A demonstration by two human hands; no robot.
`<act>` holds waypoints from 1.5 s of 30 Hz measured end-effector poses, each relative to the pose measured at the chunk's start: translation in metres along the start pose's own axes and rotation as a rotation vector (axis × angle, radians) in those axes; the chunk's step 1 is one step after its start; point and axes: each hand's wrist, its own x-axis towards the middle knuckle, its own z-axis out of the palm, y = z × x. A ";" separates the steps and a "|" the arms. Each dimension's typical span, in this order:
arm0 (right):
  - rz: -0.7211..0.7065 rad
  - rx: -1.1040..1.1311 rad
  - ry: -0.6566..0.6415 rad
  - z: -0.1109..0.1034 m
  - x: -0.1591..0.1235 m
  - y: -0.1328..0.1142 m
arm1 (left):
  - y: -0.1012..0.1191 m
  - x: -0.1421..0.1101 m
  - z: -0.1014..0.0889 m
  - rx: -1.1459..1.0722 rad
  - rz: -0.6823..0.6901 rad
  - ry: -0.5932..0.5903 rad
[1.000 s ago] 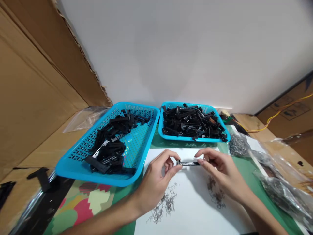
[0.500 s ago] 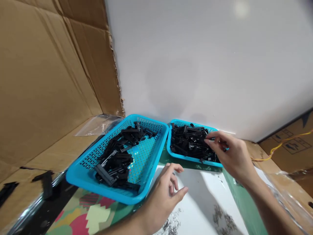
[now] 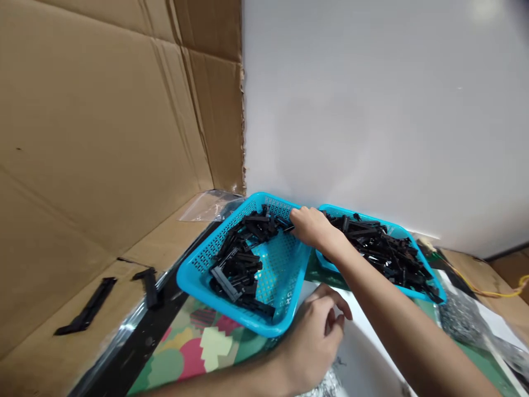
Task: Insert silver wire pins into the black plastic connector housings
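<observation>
My right hand [image 3: 312, 225] reaches over the right rim of the left blue basket [image 3: 231, 324], its fingers closed. A slim black plastic part [image 3: 289, 228] shows at its fingertips, mostly hidden by the hand. Inside this basket lies a heap of black plastic parts [image 3: 237, 264], along its left and back sides. My left hand [image 3: 316, 336] hangs low over a white sheet [image 3: 363, 353], fingers loosely curled with a gap at the thumb and nothing visible in them. Beyond my right forearm stands a second blue basket [image 3: 438, 288] full of similar black parts [image 3: 384, 248].
Two loose black parts [image 3: 88, 309] lie on the cardboard at left. A clear plastic bag [image 3: 209, 205] is behind the left basket. Small metal pieces [image 3: 328, 383] lie on the sheet, and a bag of them [image 3: 458, 317] is at right. A white wall [image 3: 351, 110] rises behind.
My right hand has moved left from the right basket to the left basket. My left hand's fingers have curled in more. The view has turned left.
</observation>
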 end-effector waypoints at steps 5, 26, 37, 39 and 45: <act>0.016 -0.056 -0.018 0.004 0.012 -0.007 | 0.002 -0.002 0.000 -0.027 0.008 -0.003; 0.280 0.997 0.364 0.043 -0.212 0.030 | 0.005 0.007 -0.001 -0.340 -0.034 -0.030; 0.372 0.989 0.057 0.077 -0.219 0.044 | 0.008 0.009 -0.006 -0.281 -0.095 -0.087; 0.377 0.969 0.072 0.083 -0.218 0.041 | 0.009 0.010 -0.006 -0.296 -0.093 -0.067; 0.287 0.815 0.060 0.084 -0.216 0.037 | 0.008 0.007 -0.003 -0.399 -0.146 -0.008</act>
